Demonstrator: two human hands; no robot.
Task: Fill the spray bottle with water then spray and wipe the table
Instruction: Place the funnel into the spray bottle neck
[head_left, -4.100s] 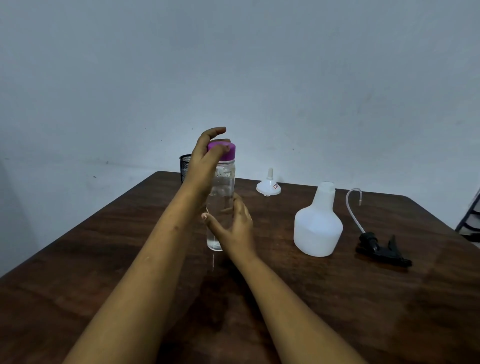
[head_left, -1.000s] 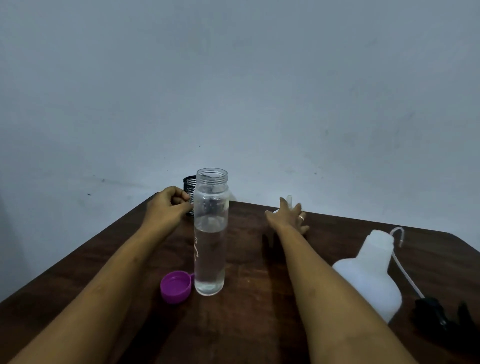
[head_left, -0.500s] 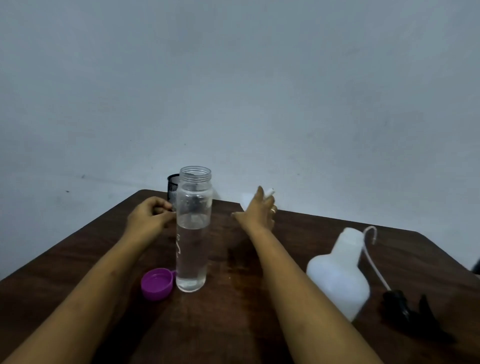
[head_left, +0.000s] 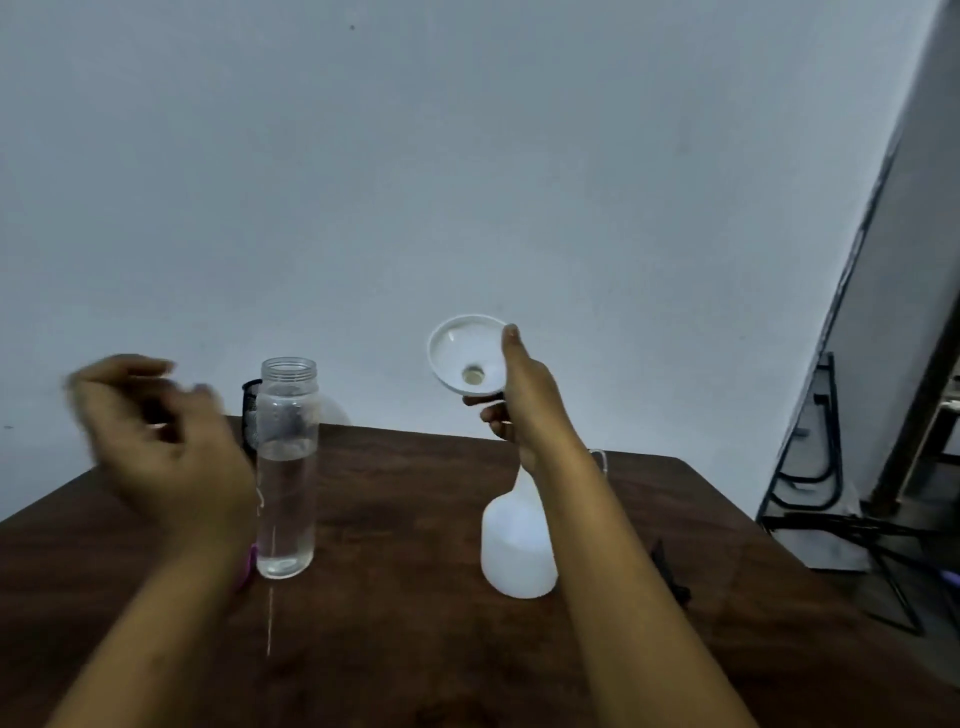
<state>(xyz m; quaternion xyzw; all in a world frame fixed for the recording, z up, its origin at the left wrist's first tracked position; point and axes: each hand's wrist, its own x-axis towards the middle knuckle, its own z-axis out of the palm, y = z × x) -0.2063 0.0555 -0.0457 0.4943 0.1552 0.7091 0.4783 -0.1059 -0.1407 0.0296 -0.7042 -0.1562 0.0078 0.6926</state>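
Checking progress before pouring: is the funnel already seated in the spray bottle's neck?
No, the right hand holds the funnel in the air above the spray bottle.

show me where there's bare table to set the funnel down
The widest bare patch lies between the water bottle and the white spray bottle. The near table between both forearms is bare too. It is crowded behind the water bottle by the mesh cup, and right of the spray bottle, where the black trigger head lies.

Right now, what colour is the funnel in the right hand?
White, with a small darker hole at its centre. The head view shows the funnel held by the right hand.
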